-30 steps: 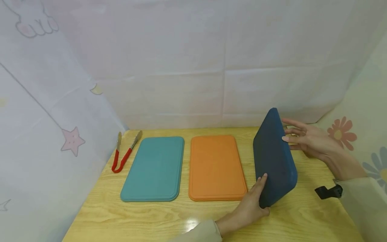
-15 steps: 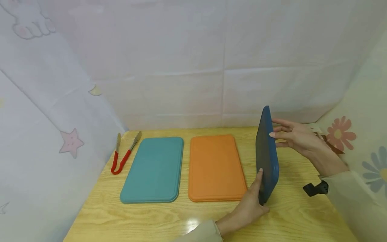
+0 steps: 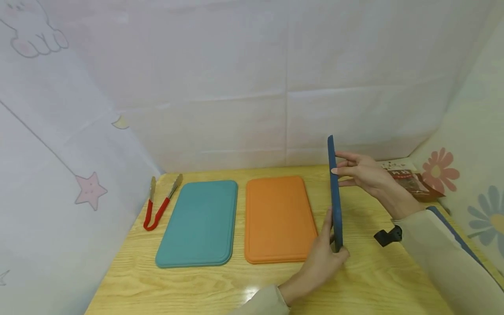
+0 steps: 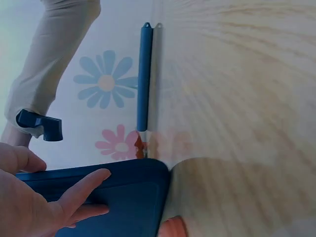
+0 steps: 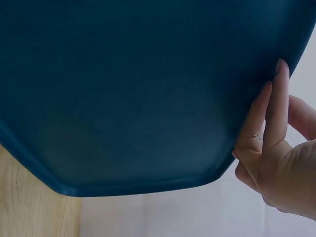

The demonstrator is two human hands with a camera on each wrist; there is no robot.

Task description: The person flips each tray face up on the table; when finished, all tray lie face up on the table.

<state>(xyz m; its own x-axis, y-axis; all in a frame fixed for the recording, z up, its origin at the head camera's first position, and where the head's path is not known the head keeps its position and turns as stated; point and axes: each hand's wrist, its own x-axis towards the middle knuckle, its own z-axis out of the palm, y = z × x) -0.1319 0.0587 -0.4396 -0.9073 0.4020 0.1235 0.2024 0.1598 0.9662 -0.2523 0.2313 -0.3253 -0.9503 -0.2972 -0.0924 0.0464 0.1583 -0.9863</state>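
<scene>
Left hand [image 3: 320, 258] and right hand [image 3: 368, 176] both grip the rimmed blue tray [image 3: 336, 201], near-vertical, over desk [image 3: 366, 284] right half. Printed packet [image 3: 411, 183], far right corner; lettering partly hidden, unreadable.

Head view: soft, even, middling light; small white glare on table [image 3: 189, 284] at six o'clock; faint shadow at four o'clock, beside blue tray [image 3: 336, 197]. Left-wrist view: pale, hazy toward ten o'clock; table grain smeared; brownish shadow at five o'clock. Right-wrist view: dimmest; blue tray dark, faint sheen toward six o'clock.
</scene>
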